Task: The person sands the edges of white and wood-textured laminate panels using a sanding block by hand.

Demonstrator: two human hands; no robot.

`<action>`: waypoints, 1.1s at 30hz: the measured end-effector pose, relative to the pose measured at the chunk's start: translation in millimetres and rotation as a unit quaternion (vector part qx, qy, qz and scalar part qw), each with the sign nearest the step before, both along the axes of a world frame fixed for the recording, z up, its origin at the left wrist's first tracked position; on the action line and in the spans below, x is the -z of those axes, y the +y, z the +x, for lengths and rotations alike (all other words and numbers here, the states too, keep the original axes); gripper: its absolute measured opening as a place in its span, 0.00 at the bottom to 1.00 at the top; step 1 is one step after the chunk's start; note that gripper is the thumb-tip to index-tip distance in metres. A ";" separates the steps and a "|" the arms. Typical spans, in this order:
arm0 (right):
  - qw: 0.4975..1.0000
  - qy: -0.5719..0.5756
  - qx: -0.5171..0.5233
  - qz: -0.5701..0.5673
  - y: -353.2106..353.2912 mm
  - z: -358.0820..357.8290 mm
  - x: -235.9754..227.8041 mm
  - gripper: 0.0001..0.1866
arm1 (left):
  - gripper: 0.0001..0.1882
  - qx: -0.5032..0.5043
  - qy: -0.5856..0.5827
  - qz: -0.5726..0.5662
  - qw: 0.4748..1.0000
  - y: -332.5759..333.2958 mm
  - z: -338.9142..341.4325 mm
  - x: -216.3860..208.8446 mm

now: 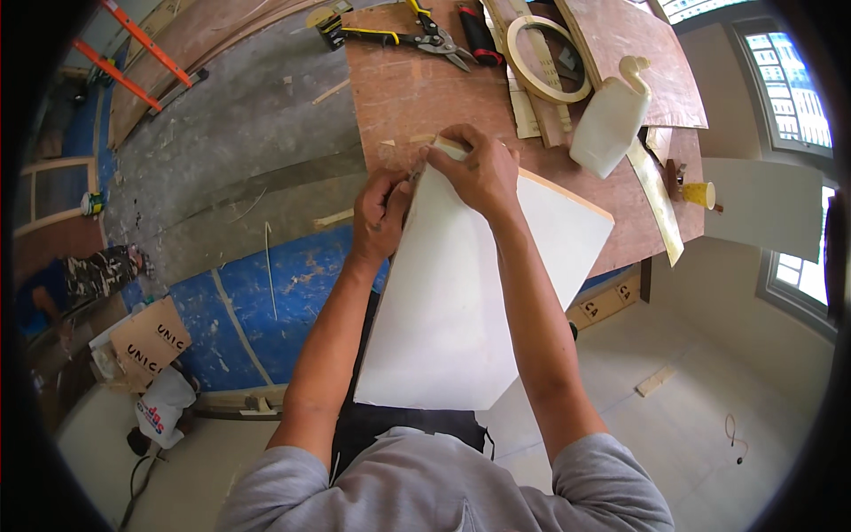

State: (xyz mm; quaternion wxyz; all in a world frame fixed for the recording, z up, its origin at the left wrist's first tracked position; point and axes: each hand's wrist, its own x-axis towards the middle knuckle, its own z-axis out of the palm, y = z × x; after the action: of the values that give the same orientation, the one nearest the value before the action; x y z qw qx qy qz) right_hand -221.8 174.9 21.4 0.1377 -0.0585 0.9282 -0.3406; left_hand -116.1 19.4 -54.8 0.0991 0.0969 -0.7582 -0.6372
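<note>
A white panel (443,310) lies tilted in front of me, its far corner over the wooden worktop and its near end against my body. Tan edging shows along its far right side. At the far corner, my right hand (483,173) is closed over the panel's edge, thumb on the white face. Just left of that corner, my left hand (379,217) is curled shut against the panel's side. Its fingertips are pressed together there, and whatever they pinch is too small to make out.
Tin snips (434,40), a tape roll (548,60) and a white bottle (612,126) lie on the worktop (399,97). A metal strip (658,199) overhangs its right edge. Far left are an orange ladder (151,44) and another person (53,288). A cardboard box (152,341) stands left.
</note>
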 end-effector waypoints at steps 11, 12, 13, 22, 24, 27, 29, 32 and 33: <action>0.999 -0.021 0.024 0.009 -4.2 -2.8 -3.1 0.27 | 0.07 -0.016 0.023 -0.002 1.000 4.8 -1.8 0.2; 0.999 -0.020 0.026 0.011 -4.3 -2.7 -3.4 0.26 | 0.07 -0.016 0.028 -0.003 0.999 4.5 -2.4 -0.6; 0.999 -0.020 0.028 0.012 -4.8 -2.7 -3.7 0.26 | 0.08 -0.014 0.022 -0.008 1.000 3.8 -1.7 -0.1; 0.999 -0.019 0.037 0.014 -9.0 -2.7 -1.7 0.26 | 0.10 -0.013 0.010 -0.012 1.000 4.1 -0.5 2.0; 0.999 -0.018 0.038 0.016 -10.3 -3.1 -2.1 0.26 | 0.09 -0.011 0.013 -0.018 1.000 3.4 -1.1 1.5; 0.999 -0.016 0.039 0.027 -11.0 -4.2 -0.2 0.27 | 0.09 -0.020 0.011 -0.009 1.000 7.3 -1.5 0.0; 0.998 -0.017 0.042 0.033 -10.9 -3.6 -0.2 0.27 | 0.08 -0.020 0.006 -0.016 1.000 7.8 -2.1 -0.9; 0.999 -0.015 0.040 0.028 -13.6 -2.3 -2.3 0.27 | 0.08 -0.041 -0.004 0.036 0.999 10.9 -8.4 6.6; 0.999 -0.010 0.038 0.022 -12.0 -2.4 -3.8 0.27 | 0.08 -0.049 -0.007 0.065 0.997 12.7 -11.9 6.6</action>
State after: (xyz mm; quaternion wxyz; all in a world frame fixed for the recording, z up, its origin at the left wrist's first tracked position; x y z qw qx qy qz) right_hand -224.2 162.9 25.3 0.1357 -0.0167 0.9357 -0.3253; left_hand -128.0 32.0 -61.4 0.1181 0.1446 -0.7102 -0.6788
